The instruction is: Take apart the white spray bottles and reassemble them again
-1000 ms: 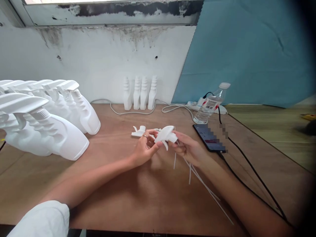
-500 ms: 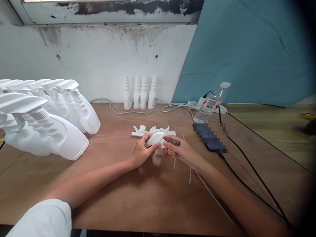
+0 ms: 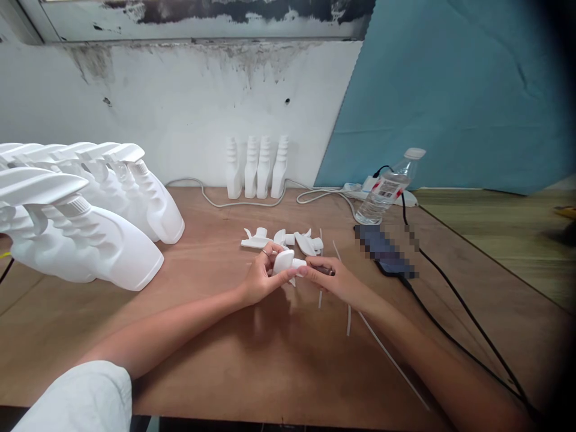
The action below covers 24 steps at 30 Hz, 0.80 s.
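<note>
Over the middle of the table, my left hand (image 3: pixel 260 281) is closed around the body of a white trigger spray head (image 3: pixel 283 261). My right hand (image 3: pixel 335 281) pinches the nozzle-like collar end of the same spray head with thumb and fingers. A slim dark object (image 3: pixel 327 270) also lies within the right hand; its kind is hard to make out. Just behind the hands, other white spray heads (image 3: pixel 256 240) rest on the wooden table (image 3: pixel 216 354). Thin white plastic tubes (image 3: pixel 391 357) lie beside and under my right forearm.
Assembled white spray bottles (image 3: pixel 121 249) stand in rows at left. Several headless bottles (image 3: pixel 265 171) stand against the wall. At right are a tilted-looking clear water bottle (image 3: pixel 387 189), a phone (image 3: pixel 387 252), a power strip (image 3: pixel 360 191) and black cables (image 3: pixel 450 306).
The spray head has turned in my hands, its collar now pointing right toward my right fingers. Both hands have shifted slightly right and down.
</note>
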{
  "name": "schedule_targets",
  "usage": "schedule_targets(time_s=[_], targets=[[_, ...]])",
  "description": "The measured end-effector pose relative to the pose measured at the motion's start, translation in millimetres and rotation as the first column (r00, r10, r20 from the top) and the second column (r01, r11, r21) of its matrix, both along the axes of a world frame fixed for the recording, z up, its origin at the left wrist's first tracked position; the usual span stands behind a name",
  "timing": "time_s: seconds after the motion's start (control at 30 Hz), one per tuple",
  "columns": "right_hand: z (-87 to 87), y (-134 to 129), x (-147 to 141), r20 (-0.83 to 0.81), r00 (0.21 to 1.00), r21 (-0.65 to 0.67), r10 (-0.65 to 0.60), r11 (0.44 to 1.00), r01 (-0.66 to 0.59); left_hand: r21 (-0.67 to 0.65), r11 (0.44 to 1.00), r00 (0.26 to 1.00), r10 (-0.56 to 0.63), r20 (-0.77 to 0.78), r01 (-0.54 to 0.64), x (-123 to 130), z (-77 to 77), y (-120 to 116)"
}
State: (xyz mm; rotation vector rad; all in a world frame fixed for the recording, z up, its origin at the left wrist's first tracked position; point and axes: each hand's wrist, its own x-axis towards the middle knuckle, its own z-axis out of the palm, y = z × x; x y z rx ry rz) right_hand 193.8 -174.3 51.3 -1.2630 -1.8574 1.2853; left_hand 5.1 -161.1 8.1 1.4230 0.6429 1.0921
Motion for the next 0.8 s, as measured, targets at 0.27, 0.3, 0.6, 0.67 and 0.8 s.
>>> schedule_targets(time_s=[0.27,0.3,0.6,0.67,0.8], targets=[[-14.1,-10.2,-12.0,0.215,0.963,0.394,-0.162,0.917,0.066,-0.122,0.992,0.998,-0.034,-0.052,0.028,1.4,5.7,-0.6],[-15.9,-11.6,-12.7,0.242,0.95,0.452,-0.197,0.889,0.07,-0.13,0.991,0.999,-0.035,-0.04,0.03,1.5,5.1,-0.2],[-15.7,-20.1,-17.9,0.345,0.886,0.622,-0.309,0.782,0.031,-0.18,0.983,0.998,-0.036,0.057,0.045,2.0,2.9,2.5],[-16.1,-21.1,-18.7,0.359,0.877,0.633,-0.319,0.774,0.023,-0.186,0.981,0.997,-0.036,0.071,0.049,2.2,3.9,1.9],[-14.4,-22.2,-17.0,0.36,0.867,0.658,-0.345,0.753,0.026,-0.189,0.981,0.995,-0.021,0.097,0.039,1.7,2.6,4.2]])
